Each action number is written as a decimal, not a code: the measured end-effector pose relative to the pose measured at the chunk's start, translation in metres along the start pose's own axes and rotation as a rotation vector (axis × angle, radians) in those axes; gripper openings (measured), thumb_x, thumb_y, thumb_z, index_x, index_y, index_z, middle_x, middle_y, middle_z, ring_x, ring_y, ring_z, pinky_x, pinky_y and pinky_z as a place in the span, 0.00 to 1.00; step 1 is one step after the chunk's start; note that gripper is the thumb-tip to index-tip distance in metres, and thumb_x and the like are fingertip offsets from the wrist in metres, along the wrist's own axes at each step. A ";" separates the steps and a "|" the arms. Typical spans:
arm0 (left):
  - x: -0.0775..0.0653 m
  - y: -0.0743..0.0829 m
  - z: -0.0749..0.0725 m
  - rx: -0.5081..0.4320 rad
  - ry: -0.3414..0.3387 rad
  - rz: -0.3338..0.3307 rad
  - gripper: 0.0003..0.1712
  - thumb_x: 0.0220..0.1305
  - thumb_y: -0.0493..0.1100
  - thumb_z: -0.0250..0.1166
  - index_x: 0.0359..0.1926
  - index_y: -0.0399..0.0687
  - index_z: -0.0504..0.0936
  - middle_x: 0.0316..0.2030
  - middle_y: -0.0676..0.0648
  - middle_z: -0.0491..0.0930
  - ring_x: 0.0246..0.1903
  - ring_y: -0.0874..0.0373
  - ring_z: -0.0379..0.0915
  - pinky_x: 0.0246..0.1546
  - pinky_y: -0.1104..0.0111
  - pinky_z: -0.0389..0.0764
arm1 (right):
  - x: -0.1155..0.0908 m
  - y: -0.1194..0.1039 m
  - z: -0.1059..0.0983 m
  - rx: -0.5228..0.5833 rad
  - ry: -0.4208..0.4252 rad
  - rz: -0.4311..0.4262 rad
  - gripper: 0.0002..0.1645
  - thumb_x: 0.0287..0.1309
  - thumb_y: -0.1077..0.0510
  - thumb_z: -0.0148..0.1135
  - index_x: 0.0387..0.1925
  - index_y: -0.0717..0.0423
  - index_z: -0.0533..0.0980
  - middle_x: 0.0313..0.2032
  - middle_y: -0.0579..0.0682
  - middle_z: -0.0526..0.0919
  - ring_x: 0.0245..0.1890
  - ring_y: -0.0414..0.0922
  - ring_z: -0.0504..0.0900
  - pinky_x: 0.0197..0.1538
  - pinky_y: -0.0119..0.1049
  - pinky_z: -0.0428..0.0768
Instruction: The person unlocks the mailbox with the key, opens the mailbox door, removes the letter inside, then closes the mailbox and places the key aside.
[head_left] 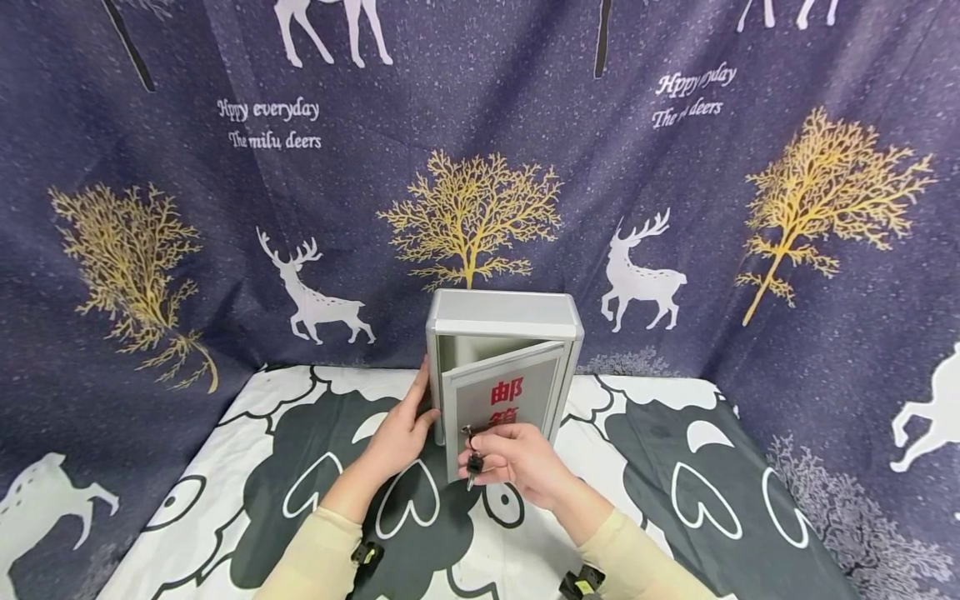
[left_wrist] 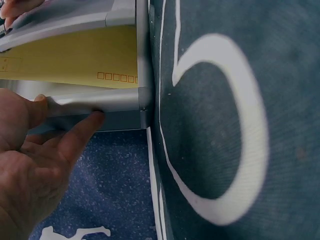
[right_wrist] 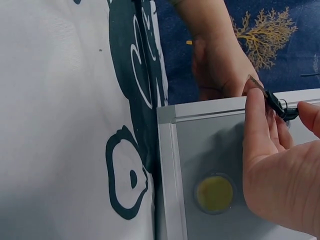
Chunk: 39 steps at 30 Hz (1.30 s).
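Note:
A grey metal mailbox [head_left: 506, 310] with red characters stands upright, its front door [head_left: 536, 383] swung partly out. My left hand [head_left: 397, 433] rests on the box's left side, fingers stretched along the wall and thumb at the front edge. My right hand [head_left: 525, 462] pinches a small bunch of keys [head_left: 474, 462] at the lock on the door's free edge. In the right wrist view the black-headed keys [right_wrist: 275, 104] show between thumb and fingers. Inside the mailbox, a yellow envelope [left_wrist: 75, 55] with a row of small red squares shows in the left wrist view.
A round yellow disc [right_wrist: 215, 194] with a clear rim sits on the door's face. Beneath the mailbox lies a black and white patterned cloth [head_left: 337, 450]. A dark blue curtain [head_left: 480, 108] printed with deer and trees hangs close behind.

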<state>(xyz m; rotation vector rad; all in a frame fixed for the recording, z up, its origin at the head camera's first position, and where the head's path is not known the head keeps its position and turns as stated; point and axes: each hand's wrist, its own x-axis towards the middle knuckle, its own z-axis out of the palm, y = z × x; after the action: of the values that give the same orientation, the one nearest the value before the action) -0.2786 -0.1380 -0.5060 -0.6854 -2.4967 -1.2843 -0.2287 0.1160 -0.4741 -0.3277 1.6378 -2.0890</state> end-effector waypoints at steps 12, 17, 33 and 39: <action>0.001 0.000 0.001 -0.013 -0.007 0.013 0.55 0.83 0.34 0.63 0.93 0.61 0.39 0.80 0.34 0.68 0.74 0.36 0.73 0.73 0.41 0.74 | -0.018 0.000 -0.010 0.023 -0.080 0.004 0.10 0.76 0.63 0.66 0.48 0.69 0.83 0.41 0.60 0.93 0.42 0.52 0.96 0.47 0.43 0.93; 0.001 0.001 0.000 -0.023 -0.011 0.007 0.55 0.83 0.34 0.63 0.93 0.62 0.39 0.82 0.34 0.65 0.75 0.36 0.72 0.73 0.42 0.74 | -0.027 -0.001 -0.015 0.024 -0.115 0.012 0.09 0.77 0.63 0.64 0.49 0.67 0.83 0.42 0.60 0.93 0.41 0.51 0.96 0.47 0.43 0.93; 0.001 0.000 0.000 -0.050 -0.022 0.014 0.55 0.84 0.33 0.62 0.93 0.61 0.38 0.81 0.33 0.66 0.74 0.37 0.73 0.73 0.43 0.75 | -0.049 -0.005 -0.029 -0.024 -0.184 0.000 0.08 0.76 0.64 0.63 0.46 0.63 0.86 0.39 0.56 0.94 0.39 0.48 0.95 0.43 0.39 0.93; 0.001 0.001 -0.001 -0.048 -0.030 0.009 0.54 0.84 0.33 0.62 0.93 0.60 0.37 0.81 0.33 0.66 0.75 0.36 0.73 0.73 0.42 0.75 | -0.056 -0.005 -0.036 -0.030 -0.205 -0.010 0.10 0.76 0.65 0.61 0.47 0.66 0.85 0.39 0.56 0.94 0.38 0.48 0.96 0.42 0.38 0.93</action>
<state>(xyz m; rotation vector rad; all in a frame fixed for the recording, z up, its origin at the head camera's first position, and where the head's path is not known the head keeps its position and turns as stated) -0.2790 -0.1384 -0.5044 -0.7310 -2.4914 -1.3441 -0.1982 0.1750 -0.4739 -0.5412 1.5500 -1.9674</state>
